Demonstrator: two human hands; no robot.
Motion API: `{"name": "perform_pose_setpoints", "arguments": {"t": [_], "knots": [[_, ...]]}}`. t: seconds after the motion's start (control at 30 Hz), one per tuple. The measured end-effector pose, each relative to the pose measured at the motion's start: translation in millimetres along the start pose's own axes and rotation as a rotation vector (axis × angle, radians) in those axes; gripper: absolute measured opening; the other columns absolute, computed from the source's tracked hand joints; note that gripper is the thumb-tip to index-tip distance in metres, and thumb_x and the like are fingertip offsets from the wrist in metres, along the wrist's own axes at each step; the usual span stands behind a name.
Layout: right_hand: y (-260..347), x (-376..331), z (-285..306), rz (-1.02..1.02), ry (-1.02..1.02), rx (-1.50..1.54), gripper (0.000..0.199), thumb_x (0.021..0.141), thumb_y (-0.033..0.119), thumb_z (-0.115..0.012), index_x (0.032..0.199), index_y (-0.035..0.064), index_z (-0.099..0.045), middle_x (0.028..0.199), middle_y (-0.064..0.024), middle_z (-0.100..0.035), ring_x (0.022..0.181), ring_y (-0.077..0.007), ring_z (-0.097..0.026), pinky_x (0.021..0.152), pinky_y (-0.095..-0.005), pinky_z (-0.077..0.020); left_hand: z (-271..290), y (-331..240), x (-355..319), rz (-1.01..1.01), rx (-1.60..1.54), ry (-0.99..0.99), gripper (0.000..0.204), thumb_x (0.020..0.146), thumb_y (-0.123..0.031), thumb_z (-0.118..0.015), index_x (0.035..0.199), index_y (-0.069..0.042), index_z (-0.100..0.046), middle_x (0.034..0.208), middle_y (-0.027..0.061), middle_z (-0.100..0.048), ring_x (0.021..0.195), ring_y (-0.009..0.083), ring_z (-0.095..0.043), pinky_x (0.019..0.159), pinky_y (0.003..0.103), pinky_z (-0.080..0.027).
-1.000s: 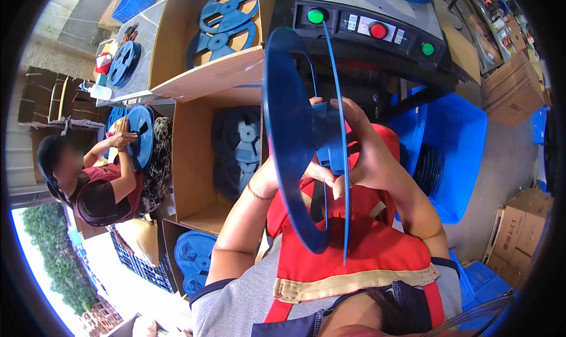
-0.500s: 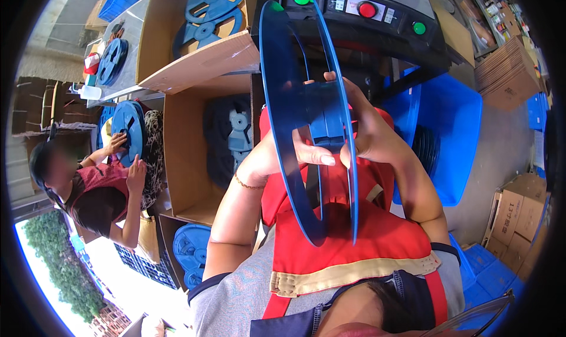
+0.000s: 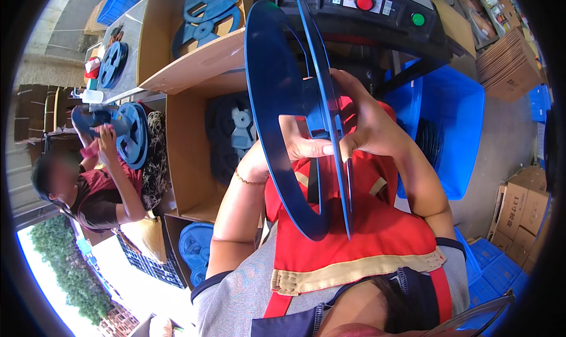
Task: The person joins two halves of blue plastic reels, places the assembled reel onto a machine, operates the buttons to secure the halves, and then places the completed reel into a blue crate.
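A cluttered workshop with cardboard boxes, blue crates and a concrete floor lies below the camera. In front of the person's chest, over a red apron (image 3: 377, 237), stands a large blue reel (image 3: 295, 113), held up in the air rather than resting on anything. Its two round flanges are seen nearly edge-on, so the discs stand upright, reaching from near the control panel down to the apron, and the hub axis runs roughly left to right, across the person's body.

The left hand (image 3: 283, 151) comes in from the left side, its fingers (image 3: 312, 148) stretched across the gap between the flanges at the hub, pressed against the reel. The right hand (image 3: 368, 122) cups the right flange from outside, fingers curled onto the hub region and closed on the reel.

Just behind the reel's top edge sits a dark control panel (image 3: 377, 7) with green and red round buttons. To the left, open cardboard boxes (image 3: 183, 154) hold more blue reels and dark parts. A big blue bin (image 3: 454, 119) stands at the right. At the far left another person (image 3: 88, 190) handles a second blue reel (image 3: 127, 134).
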State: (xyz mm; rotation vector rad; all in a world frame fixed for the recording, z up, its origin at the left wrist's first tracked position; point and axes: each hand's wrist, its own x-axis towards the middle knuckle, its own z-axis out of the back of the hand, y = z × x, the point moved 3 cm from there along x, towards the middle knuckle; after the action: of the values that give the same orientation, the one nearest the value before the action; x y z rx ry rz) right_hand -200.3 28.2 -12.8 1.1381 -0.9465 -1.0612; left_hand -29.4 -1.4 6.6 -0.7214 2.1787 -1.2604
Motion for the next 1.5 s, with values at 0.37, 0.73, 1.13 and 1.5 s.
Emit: {"name": "perform_pose_setpoints", "arguments": {"t": [0.37,0.73,1.13,1.5], "knots": [[-3,0,0,-0.151,-0.004,0.09,0.138,0.037,0.057,-0.087,0.151,0.0104,-0.024,0.148,-0.0123,-0.037,0.134,-0.0251,-0.04,0.104,-0.0377,-0.043,14,13,2,0.011,0.058,0.097,0.04,0.073,-0.015,-0.086,0.1,0.004,-0.065,0.078,0.0038,-0.067,0.069,0.0085,-0.062,0.062,0.024,-0.051],[-19,-2,4,-0.118,-0.004,0.065,0.128,0.047,0.043,-0.093,0.151,0.0159,-0.025,0.143,-0.0068,-0.043,0.119,-0.0245,-0.054,0.095,-0.0362,-0.0498,11,2,0,0.019,0.293,0.062,0.047,0.075,-0.011,-0.084,0.111,0.006,-0.059,0.084,0.007,-0.067,0.074,0.0105,-0.066,0.064,0.022,-0.053],[-6,-6,-10,-0.13,-0.038,0.228,0.119,0.055,0.028,-0.094,0.15,0.0106,-0.025,0.141,-0.0114,-0.038,0.125,-0.0257,-0.048,0.097,-0.038,-0.0467,15,22,9,-0.084,0.134,0.093,0.096,0.066,-0.013,-0.09,0.139,-0.004,-0.028,0.117,0.0087,-0.054,0.1,0.017,-0.058,0.085,0.031,-0.049],[-12,-2,-9,0.184,-0.028,0.253,0.127,0.047,0.039,-0.094,0.149,0.0105,-0.025,0.144,-0.012,-0.03,0.127,-0.0272,-0.044,0.095,-0.0369,-0.0479,10,28,16,-0.353,0.074,0.215,0.122,0.061,-0.013,-0.093,0.149,-0.012,-0.01,0.144,0.0125,-0.032,0.133,0.0222,-0.035,0.106,0.039,-0.037]]}}
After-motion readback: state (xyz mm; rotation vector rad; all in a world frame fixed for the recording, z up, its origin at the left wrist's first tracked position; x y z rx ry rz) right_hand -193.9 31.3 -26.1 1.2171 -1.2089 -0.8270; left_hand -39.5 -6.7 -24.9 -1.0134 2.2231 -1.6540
